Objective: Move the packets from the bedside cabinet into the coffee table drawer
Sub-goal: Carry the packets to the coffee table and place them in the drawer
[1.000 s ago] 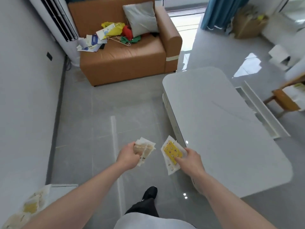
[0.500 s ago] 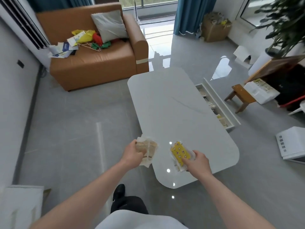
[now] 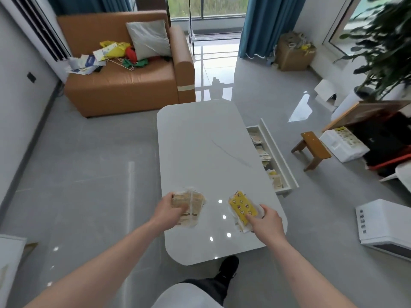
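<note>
My left hand grips a small stack of beige packets above the near left part of the white coffee table. My right hand pinches a yellow patterned packet with other packets under it, above the table's near right corner. The coffee table drawer stands pulled out on the table's right side, with several packets lying inside. Only a white corner of the bedside cabinet shows at the bottom left.
A brown sofa with cushion and clutter stands beyond the table. A small wooden stool sits right of the drawer. White boxes, a plant and a cardboard box line the right side. My foot is by the table's near edge.
I have walked from the cabinet to the table's near end, and the view has swung right. Both hands with their packets are now over the tabletop. The open drawer has come into view.
</note>
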`<control>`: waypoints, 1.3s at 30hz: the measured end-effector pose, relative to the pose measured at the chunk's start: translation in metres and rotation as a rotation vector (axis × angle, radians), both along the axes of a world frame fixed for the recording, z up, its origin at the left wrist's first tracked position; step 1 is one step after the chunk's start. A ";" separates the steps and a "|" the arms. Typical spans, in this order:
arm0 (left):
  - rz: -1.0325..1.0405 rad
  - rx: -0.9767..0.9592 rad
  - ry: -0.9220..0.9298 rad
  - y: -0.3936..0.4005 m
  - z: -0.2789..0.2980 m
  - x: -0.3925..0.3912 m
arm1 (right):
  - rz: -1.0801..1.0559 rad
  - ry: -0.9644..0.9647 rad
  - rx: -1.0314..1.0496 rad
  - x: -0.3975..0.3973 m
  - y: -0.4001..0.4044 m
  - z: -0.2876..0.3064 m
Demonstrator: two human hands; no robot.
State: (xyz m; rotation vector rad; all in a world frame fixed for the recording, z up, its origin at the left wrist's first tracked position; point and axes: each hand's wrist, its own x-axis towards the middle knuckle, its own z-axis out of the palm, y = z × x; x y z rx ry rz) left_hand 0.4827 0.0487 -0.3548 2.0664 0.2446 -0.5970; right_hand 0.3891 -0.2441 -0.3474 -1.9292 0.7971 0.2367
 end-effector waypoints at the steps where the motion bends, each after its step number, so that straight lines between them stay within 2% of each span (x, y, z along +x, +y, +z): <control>1: 0.006 -0.006 0.012 -0.018 -0.002 0.005 | -0.008 -0.009 0.002 0.004 -0.018 0.000; 5: -0.009 -0.012 0.074 -0.098 -0.003 0.024 | -0.050 0.011 0.010 0.018 -0.095 0.000; 11: -0.156 -0.014 0.077 -0.241 0.007 0.064 | -0.155 -0.028 -0.051 0.043 -0.215 -0.007; 16: -0.151 -0.040 0.056 -0.348 0.015 0.078 | -0.175 -0.032 -0.045 0.066 -0.309 -0.017; 29: 0.296 -0.102 0.196 -0.535 -0.023 0.049 | 0.044 0.087 0.046 0.112 -0.552 -0.051; 39: 0.585 -0.102 0.220 -0.536 -0.048 0.067 | 0.264 0.137 0.109 0.205 -0.570 -0.072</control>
